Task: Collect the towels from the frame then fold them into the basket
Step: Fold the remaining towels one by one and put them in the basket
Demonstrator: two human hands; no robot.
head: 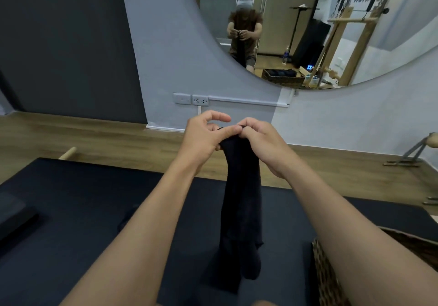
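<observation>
A black towel (241,206) hangs down in front of me, its lower end resting on the dark padded platform (94,211). My left hand (203,137) and my right hand (263,139) meet at its top edge, both pinching the cloth between thumb and fingers. The woven basket (324,275) stands at the lower right on the platform, mostly hidden behind my right forearm. The towel frame is not seen directly.
A round mirror (308,21) on the wall ahead reflects a person, a wooden frame and a basket. A wooden floor (94,135) runs beyond the platform. A dark block (14,213) lies at the left. A metal stand (412,154) sits at the right.
</observation>
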